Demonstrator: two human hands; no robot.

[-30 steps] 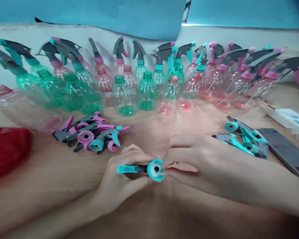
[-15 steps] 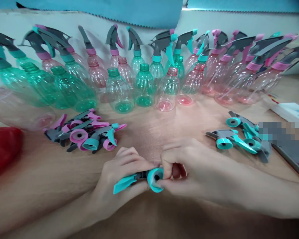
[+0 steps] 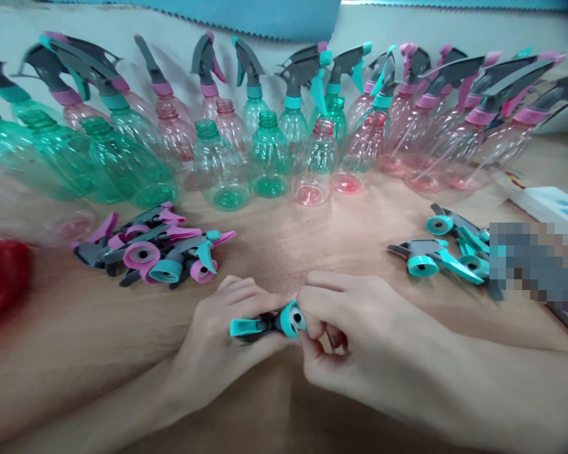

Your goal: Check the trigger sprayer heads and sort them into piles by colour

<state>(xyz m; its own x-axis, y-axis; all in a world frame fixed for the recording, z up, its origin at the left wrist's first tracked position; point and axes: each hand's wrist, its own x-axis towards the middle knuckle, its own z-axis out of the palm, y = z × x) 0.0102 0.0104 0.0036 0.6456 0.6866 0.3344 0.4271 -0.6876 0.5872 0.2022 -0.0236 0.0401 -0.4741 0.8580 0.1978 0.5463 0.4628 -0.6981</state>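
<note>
Between my two hands, above the near part of the table, is a grey and turquoise trigger spray head. My left hand is closed round its grey body, and the turquoise trigger points left over the palm. The collar's open underside, with a dark hole in the middle, faces up and to the right. My right hand is pinched at the collar's right edge, thumb below and curled forefinger above. Whether something small sits between those fingertips is hidden. The grey nozzle end is mostly covered by my left hand.
Pink and turquoise spray heads lie heaped at left, turquoise ones at right. Behind stand open bottles and bottles with heads fitted. A red object is at far left; a white box and blurred-out item at right.
The spray head has turned in my hands, its trigger now more level and its collar tipped further right. My right fingers have moved closer over the collar. The camera view has shifted slightly.
</note>
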